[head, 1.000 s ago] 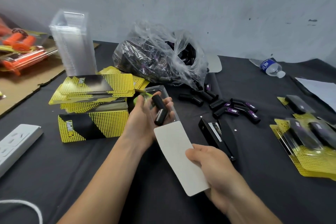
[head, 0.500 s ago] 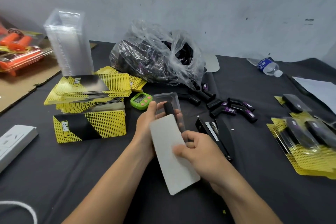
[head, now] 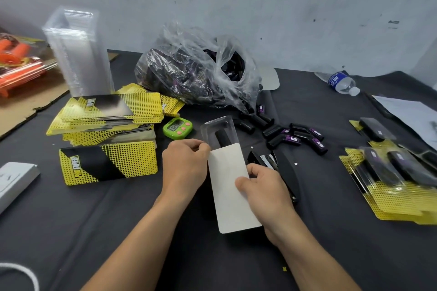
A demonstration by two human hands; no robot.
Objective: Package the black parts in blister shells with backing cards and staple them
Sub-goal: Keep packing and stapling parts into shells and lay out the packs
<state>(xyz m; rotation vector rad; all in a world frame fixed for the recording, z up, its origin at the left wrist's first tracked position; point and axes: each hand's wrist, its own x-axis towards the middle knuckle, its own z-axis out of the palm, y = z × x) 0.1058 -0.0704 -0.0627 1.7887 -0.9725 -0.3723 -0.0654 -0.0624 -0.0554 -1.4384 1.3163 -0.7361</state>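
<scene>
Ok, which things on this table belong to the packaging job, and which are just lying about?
Job: shell, part in it, card (in left hand, right hand), stapler, loose parts, card stack, shell stack, bag, finished packs.
Lying about: timer, bottle, power strip, orange packs, paper.

Clear blister shell (head: 218, 129), open side up, tilted away; left hand (head: 184, 165) pinches its left edge. One black part (head: 222, 138) lies lengthwise inside. Backing card (head: 233, 186), plain white side up, overlaps the shell's near end and hides the part's lower half; right hand (head: 262, 186) grips its right edge, thumb on top. Black stapler (head: 283, 170) lies on the surface just right of the card. Loose black parts (head: 295, 136), bent tubes with purple labels, are scattered beyond the stapler; more in a clear plastic bag (head: 196, 73). Tall stack of empty shells (head: 78, 54) far left, yellow-and-black card stacks (head: 111, 111) before it. Finished packs (head: 397, 179) overlap at right.
</scene>
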